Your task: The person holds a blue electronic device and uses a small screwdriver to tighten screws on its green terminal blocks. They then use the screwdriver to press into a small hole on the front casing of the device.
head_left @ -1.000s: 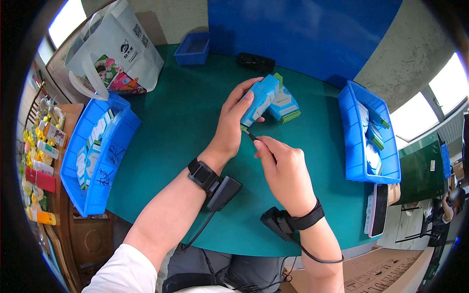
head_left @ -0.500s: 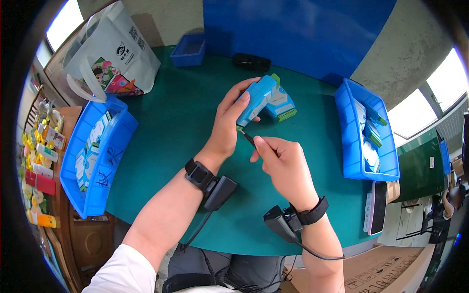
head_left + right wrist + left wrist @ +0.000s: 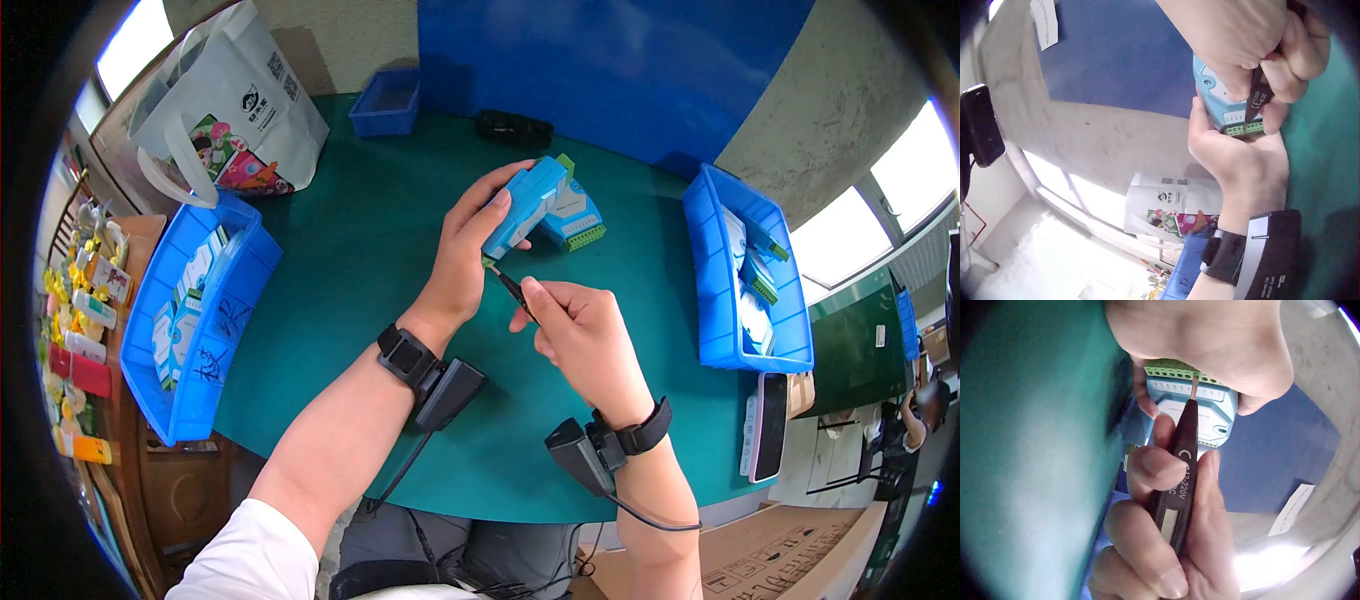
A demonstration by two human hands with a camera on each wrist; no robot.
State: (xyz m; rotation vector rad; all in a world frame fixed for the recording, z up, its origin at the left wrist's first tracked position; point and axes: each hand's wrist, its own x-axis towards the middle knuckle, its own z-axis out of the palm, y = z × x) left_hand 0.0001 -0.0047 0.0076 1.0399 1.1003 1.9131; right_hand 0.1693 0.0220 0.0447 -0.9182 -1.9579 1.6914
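My left hand (image 3: 462, 245) holds a light-blue electronic module (image 3: 526, 205) above the table, thumb along its near side. A green terminal block (image 3: 1172, 372) runs along the module's edge by the palm. In my right hand (image 3: 588, 345) is a black voltage-tester screwdriver (image 3: 1189, 434), gripped between thumb and fingers, with printed "12-220V" lettering on its handle. Its metal tip meets one of the terminal openings, as both wrist views show. Just beyond the held module, a second blue module (image 3: 577, 214) with a green terminal strip lies on the table.
Blue bins with more modules stand at the left (image 3: 250, 265) and right (image 3: 708, 270) of the green table (image 3: 340, 300). At the back are a small blue tray (image 3: 386, 122), a black case (image 3: 513, 128) and a white bag (image 3: 250, 110). A phone (image 3: 769, 425) lies at the right edge.
The right hand has turned and drawn back slightly toward the body, exposing more of the screwdriver. Its tip stays at the terminal block. The left hand keeps its hold on the module.
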